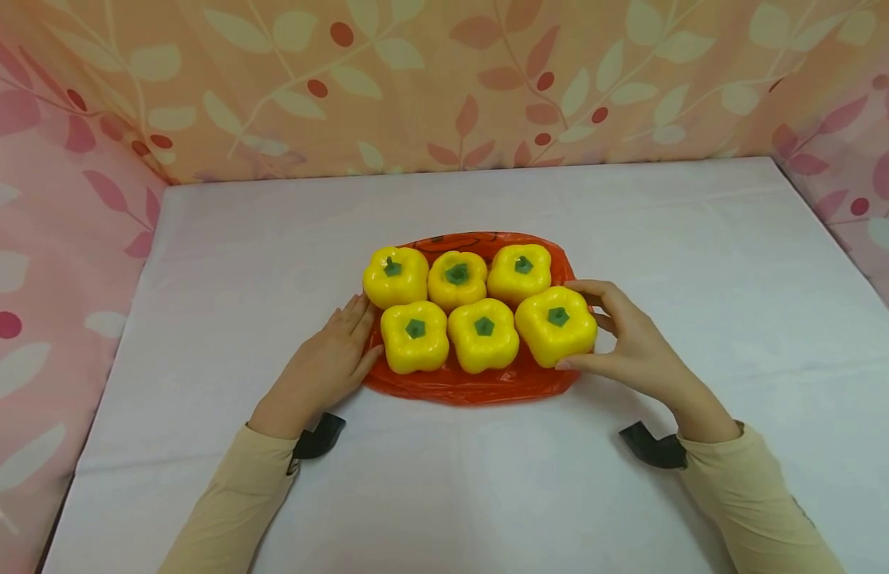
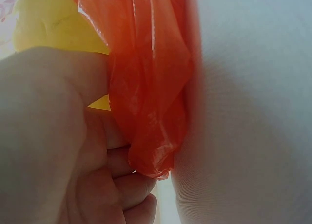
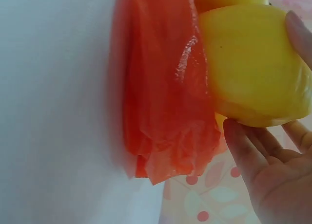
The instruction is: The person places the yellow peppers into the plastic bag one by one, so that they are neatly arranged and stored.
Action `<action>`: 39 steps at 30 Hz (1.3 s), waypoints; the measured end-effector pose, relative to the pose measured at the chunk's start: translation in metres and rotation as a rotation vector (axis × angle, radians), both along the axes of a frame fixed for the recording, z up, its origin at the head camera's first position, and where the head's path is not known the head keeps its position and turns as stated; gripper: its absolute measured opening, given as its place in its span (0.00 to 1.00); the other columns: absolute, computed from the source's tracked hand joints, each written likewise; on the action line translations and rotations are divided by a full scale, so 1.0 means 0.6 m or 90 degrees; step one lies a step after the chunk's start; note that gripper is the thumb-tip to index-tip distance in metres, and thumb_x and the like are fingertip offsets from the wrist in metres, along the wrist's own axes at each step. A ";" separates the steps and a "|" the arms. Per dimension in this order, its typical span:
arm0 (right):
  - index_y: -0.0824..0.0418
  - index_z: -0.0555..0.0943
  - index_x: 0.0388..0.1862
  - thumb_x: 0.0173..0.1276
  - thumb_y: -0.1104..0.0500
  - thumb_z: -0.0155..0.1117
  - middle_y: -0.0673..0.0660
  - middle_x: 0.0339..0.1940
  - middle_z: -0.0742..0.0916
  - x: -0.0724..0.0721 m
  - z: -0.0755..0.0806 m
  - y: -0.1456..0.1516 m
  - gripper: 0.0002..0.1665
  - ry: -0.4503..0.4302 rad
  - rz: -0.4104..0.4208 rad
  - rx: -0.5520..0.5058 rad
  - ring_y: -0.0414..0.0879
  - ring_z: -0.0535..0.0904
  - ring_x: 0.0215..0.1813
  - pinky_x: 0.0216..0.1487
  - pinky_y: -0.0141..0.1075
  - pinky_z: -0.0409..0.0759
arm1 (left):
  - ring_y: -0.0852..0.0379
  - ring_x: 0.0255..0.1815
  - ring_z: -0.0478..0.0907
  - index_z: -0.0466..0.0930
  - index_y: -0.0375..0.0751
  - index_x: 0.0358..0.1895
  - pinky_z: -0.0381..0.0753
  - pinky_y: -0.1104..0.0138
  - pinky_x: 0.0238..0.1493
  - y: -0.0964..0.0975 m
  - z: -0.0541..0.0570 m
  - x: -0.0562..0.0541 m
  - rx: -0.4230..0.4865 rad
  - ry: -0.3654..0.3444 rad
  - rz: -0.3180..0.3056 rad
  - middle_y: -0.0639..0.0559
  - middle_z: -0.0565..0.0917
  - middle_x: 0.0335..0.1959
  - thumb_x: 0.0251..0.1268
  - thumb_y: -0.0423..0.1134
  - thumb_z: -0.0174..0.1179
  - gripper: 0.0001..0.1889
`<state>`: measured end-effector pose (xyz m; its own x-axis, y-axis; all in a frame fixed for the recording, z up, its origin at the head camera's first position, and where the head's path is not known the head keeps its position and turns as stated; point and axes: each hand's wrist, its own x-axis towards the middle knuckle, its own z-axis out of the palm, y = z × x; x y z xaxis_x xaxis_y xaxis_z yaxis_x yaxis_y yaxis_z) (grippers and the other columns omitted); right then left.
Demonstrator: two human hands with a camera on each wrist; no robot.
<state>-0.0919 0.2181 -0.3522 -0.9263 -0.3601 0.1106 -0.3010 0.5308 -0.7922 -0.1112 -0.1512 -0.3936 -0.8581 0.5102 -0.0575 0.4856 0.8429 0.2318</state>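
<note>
Glossy yellow bell peppers (image 1: 483,335) with green stem caps stand in two rows of three on a red plastic bag (image 1: 458,389). My right hand (image 1: 634,347) grips the front-right bell pepper (image 1: 555,339), thumb at its near side and fingers at the far side. The right wrist view shows this bell pepper (image 3: 253,63) in the fingers, its base level with the bag's upper edge. At the bag's left end, my left hand (image 1: 328,359) lies with extended fingers against the crumpled edge. In the left wrist view, thumb and fingers touch the red plastic (image 2: 151,87).
A white cloth (image 1: 415,486) covers the table. Floral curtains (image 1: 430,88) hang behind it and at both sides. Dark wrist-mounted pieces (image 1: 652,446) stick out from beige sleeves (image 1: 760,502).
</note>
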 end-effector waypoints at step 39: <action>0.64 0.70 0.63 0.42 0.71 0.78 0.56 0.59 0.76 -0.003 -0.018 0.000 0.45 0.141 0.023 0.002 0.39 0.69 0.60 0.58 0.22 0.69 | 0.40 0.73 0.50 0.53 0.24 0.70 0.52 0.50 0.70 0.002 -0.006 0.002 0.002 0.010 -0.007 0.31 0.54 0.71 0.72 0.44 0.48 0.33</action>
<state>-0.0938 0.2183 -0.3627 -0.8660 -0.3930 0.3092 -0.4865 0.5192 -0.7027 -0.1102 -0.1499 -0.3975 -0.8534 0.5195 -0.0431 0.4980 0.8370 0.2266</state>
